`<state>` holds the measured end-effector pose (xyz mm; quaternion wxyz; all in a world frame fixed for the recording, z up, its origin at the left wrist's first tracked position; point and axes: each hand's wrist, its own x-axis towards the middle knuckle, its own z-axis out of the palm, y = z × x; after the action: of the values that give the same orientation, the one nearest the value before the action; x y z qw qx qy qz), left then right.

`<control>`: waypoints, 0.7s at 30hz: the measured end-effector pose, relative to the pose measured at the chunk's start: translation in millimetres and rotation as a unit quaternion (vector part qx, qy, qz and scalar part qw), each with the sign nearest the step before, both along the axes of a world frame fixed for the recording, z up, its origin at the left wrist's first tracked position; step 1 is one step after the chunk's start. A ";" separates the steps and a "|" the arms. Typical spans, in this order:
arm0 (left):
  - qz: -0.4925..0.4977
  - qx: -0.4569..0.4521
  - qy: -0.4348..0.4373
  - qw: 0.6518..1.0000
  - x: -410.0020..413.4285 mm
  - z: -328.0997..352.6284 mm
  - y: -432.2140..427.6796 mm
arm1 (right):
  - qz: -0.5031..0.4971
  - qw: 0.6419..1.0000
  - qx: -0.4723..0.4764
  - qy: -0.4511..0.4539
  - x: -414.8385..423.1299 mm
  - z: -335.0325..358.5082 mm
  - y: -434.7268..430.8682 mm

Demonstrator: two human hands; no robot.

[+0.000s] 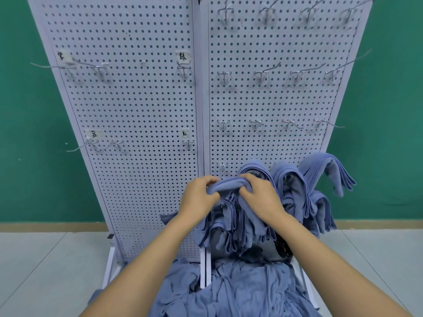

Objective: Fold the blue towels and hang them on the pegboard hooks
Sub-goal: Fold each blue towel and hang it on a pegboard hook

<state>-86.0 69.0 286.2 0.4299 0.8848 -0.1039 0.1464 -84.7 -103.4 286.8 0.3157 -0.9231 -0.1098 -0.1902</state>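
A white pegboard (128, 110) of 2 panels stands against a green wall (389, 133) on a grey tiled floor (45, 259). The left panel carries 4 paper labels (183, 57) with a few wire hooks (261, 75) below them; the right panel has rows of hooks across its width. Low on the right panel, hung towels (289, 179) crowd 3 neighbouring hooks side by side. More hang just below at the right edge, their folds drooping past the panel's frame. A small hook (222, 167) shows just left of them, above the hands.

The left hand (199, 199) and right hand (261, 199) both grip a folded blue towel (225, 186) along its top fold, fingers curled over it. It is held low in front of the right panel, close to the seam, against or just in front of the nearest hung towel; I cannot tell which. Its layers hang down between the wrists. Below, a pile of loose towels (240, 291) covers the stand's base and spreads toward the camera between the forearms. Open board lies left of the hands and in the upper rows; low on the right it is packed with cloth.
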 end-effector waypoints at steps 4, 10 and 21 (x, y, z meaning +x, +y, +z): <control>0.028 -0.018 -0.074 0.997 14.5 20.5 0.6 | -0.009 0.995 0.098 -0.020 18.9 16.1 11.1; 0.051 -0.083 -0.109 0.989 61.5 16.8 -3.9 | -0.026 0.982 0.189 0.000 55.1 21.8 34.4; 0.020 -0.111 -0.055 0.992 103.4 -59.5 -15.3 | -0.059 0.983 0.175 0.005 90.6 -43.0 31.7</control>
<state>17.4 53.7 226.7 0.5163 0.8240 -0.0925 0.2143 5.9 -71.8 243.8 0.4608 -0.8594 -0.0189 -0.2206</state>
